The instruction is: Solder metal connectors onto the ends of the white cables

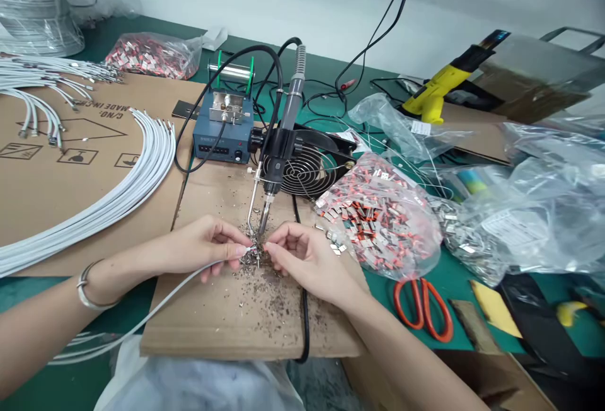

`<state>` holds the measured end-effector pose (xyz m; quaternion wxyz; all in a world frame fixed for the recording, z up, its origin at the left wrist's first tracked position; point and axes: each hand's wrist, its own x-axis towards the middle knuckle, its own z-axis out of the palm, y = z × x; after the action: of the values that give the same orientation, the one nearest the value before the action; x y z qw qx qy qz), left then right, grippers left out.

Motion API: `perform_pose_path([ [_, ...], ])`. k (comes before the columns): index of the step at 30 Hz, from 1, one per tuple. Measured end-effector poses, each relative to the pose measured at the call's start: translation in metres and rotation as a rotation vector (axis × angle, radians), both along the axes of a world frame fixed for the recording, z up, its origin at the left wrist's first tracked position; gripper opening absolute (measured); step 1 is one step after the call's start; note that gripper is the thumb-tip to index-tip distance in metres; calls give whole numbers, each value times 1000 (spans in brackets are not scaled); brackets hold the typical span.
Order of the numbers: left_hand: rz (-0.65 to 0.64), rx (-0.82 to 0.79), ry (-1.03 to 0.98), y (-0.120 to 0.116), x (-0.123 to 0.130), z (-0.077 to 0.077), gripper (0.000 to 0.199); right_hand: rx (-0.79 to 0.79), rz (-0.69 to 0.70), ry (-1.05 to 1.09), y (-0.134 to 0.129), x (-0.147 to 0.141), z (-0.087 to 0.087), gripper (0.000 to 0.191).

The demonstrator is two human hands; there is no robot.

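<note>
My left hand [220,248] pinches a white cable [189,278] close to its stripped end, and the rest trails down to the left. Opposite it, my right hand [297,253] has thumb and forefinger closed on what looks like a small connector, mostly hidden by the fingertips. Both sets of fingertips nearly meet just under the tip of a soldering iron [280,165], which is clamped upright and points down. A thin metal tube [254,200] ends beside that tip. Solder crumbs [271,291] litter the cardboard [203,329] below.
A blue soldering station [201,122] with a solder spool [231,72] stands behind, beside a fan [307,171]. Bundled white cables [118,200] lie left. On the right are a bag of orange-and-metal connectors [382,222], orange-handled scissors [423,310] and a yellow heat gun [437,89].
</note>
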<state>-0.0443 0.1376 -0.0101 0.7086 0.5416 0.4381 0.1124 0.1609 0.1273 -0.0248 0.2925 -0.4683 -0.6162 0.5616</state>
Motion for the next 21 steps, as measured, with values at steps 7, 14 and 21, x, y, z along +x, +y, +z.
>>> perform_pose_path([
  [7, 5, -24, 27, -1, 1, -1, 38, 45, 11, -69, -1, 5, 2, 14],
  [14, 15, -40, 18, -2, 2, 3, 32, -110, 52, 101, 1, 7, -1, 24],
  [21, 43, -58, 24, 1, 3, 3, 26, -390, 3, 283, 4, 4, 0, 36],
])
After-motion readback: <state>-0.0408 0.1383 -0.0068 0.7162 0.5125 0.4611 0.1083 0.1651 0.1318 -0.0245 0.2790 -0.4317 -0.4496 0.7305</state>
